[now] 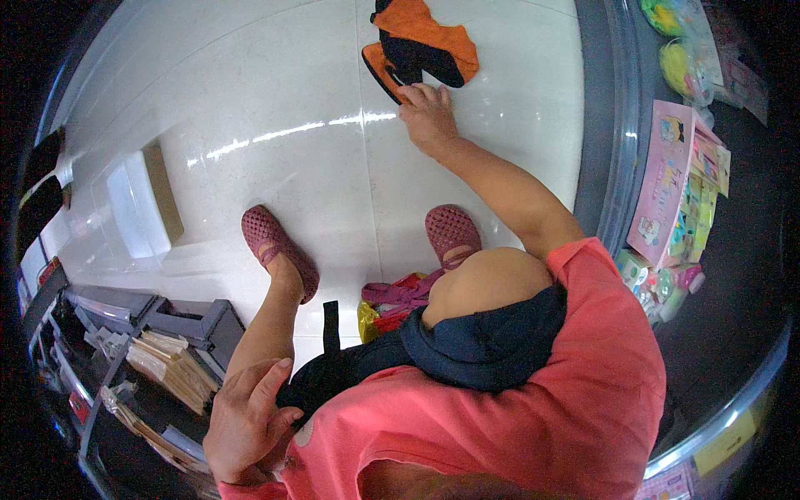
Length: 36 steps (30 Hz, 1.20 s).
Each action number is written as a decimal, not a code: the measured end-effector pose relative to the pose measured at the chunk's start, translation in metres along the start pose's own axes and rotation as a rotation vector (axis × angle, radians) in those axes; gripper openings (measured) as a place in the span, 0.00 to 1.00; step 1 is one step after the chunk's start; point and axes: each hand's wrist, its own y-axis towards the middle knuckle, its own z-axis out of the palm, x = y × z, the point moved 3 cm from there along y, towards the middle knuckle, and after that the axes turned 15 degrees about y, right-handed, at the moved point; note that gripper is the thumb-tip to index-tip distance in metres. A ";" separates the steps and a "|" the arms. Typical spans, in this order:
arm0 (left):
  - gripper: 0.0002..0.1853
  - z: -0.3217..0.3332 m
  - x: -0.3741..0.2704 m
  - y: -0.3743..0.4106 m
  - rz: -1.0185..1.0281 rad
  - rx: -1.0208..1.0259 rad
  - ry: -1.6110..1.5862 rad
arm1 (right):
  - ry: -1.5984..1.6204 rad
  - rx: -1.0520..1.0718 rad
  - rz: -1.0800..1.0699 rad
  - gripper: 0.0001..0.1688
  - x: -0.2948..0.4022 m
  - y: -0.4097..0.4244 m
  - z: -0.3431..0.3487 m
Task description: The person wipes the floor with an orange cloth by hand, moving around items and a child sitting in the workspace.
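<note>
An orange and black fabric item (pixel 431 44) lies bunched on the pale tiled floor, near the top of the view. My right hand (pixel 429 115) reaches down to it, its fingers curled over the item's lower edge; the fingertips are partly hidden. My left hand (pixel 247 415) rests against my left leg, holding nothing, with thumb and fingers apart. A purple-handled bag with yellow and red parts (pixel 369 319) sits below my bent right knee, mostly hidden by my leg and dark shorts.
At left, a white box (pixel 140 203) stands on the floor, above a dark rack (pixel 219 319) holding packaged goods (pixel 172 369). A shelf edge (pixel 622 125) runs along the right, with a pink printed card box (pixel 662 181) and colourful packaged items (pixel 684 72). My feet in maroon clogs (pixel 275 244) are apart.
</note>
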 end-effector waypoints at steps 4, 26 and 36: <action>0.37 0.005 -0.003 -0.010 -0.007 -0.043 0.012 | 0.046 0.028 0.044 0.07 0.009 -0.004 -0.007; 0.29 0.042 0.010 -0.065 -0.292 -0.464 -0.175 | 0.923 -0.088 0.446 0.18 0.020 -0.047 -0.117; 0.22 -0.056 -0.020 -0.032 0.104 -1.183 -0.194 | 1.171 0.424 -0.027 0.21 0.306 0.032 -0.261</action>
